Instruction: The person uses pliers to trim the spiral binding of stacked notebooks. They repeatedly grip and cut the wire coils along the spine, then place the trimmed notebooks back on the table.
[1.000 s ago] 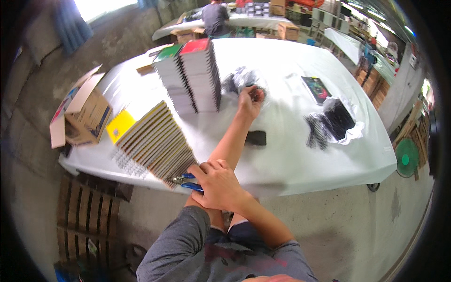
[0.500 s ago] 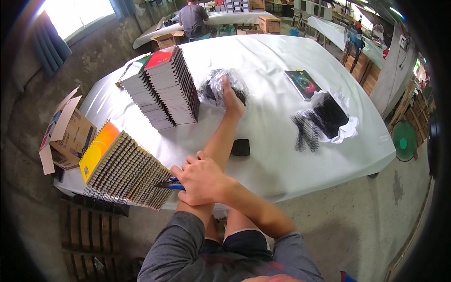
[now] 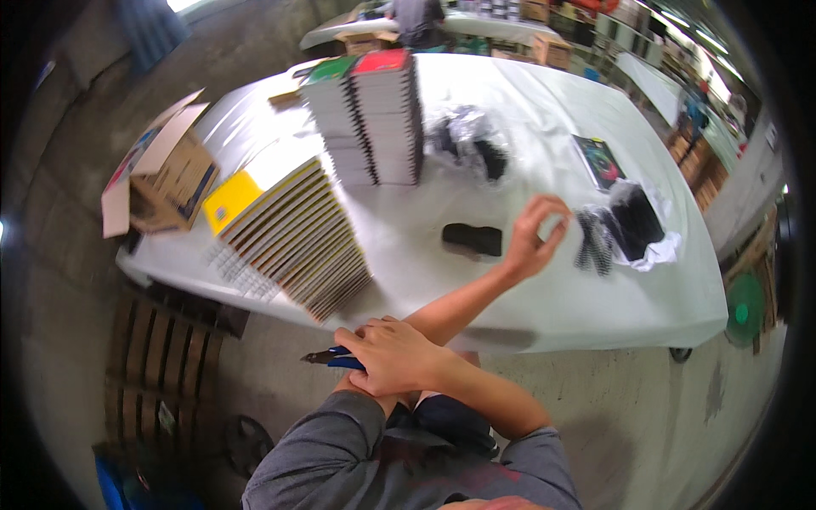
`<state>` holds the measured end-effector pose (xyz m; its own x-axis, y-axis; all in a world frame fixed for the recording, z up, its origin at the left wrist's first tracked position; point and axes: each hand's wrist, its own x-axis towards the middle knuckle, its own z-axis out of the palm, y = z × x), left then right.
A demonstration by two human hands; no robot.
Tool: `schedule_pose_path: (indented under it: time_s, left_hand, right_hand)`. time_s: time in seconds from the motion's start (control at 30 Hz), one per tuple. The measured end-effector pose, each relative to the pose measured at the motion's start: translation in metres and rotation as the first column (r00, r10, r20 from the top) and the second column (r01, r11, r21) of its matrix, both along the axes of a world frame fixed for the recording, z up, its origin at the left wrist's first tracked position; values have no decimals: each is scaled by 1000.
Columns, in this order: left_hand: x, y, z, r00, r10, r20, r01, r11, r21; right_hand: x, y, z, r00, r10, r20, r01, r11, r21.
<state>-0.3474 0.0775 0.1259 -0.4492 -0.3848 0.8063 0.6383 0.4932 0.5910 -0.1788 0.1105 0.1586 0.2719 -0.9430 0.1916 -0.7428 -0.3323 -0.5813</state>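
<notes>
My left hand (image 3: 537,236) is stretched over the white-covered table, fingers curled but apart, with nothing visible in them; it is slightly blurred. Just right of it lie loose black binding coils (image 3: 592,242) beside a black bundle (image 3: 636,223) in clear plastic and white wrap. To its left rests a dark oblong thing (image 3: 472,240). Crossed over my left forearm, my right hand (image 3: 395,357) is closed on blue-handled pliers (image 3: 340,360), whose jaws point left. A leaning stack of yellow spiral notebooks (image 3: 297,242) stands beyond the pliers at the table's near left.
Tall stacks of red and green spiral notebooks (image 3: 387,127) stand at the back, beside a plastic-wrapped black bundle (image 3: 476,140). One dark-covered notebook (image 3: 599,161) lies at far right. An open cardboard box (image 3: 166,183) is at left. Another person (image 3: 416,21) sits beyond the table.
My left hand has left the plastic-wrapped bundle and moved right and nearer, toward the loose coils. My right hand keeps the pliers across my left forearm. The whole view has shifted.
</notes>
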Motion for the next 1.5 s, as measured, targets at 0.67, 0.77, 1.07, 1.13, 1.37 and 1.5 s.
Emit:
schedule_pose_path:
  time_s: [0.67,0.77,1.07,1.13,1.37,1.5]
  left_hand:
    - [370,-38,-80,742,543,393,-654,716,245]
    - [361,-68,-34,672,675,304,-736,653,178]
    - [335,-106,-10,731,670,131,-676,684,275]
    - [334,-105,-6,741,653,156,-662,672,333]
    - [335,-98,1,804,573,161,-579,690,435]
    - [334,-97,4,807,575,133,-564,686,459]
  right_hand:
    - [22,19,-21,881,-471,33,472,876,-95]
    - [26,-2,-16,855,-518,-22,496,831,-251]
    - [37,-34,-3,807,-590,-5,540,742,-396]
    - [37,-39,-5,808,-589,12,547,742,-387]
    - [41,-53,-10,813,-582,11,539,746,-391]
    - [43,-55,-9,824,-566,17,532,763,-366]
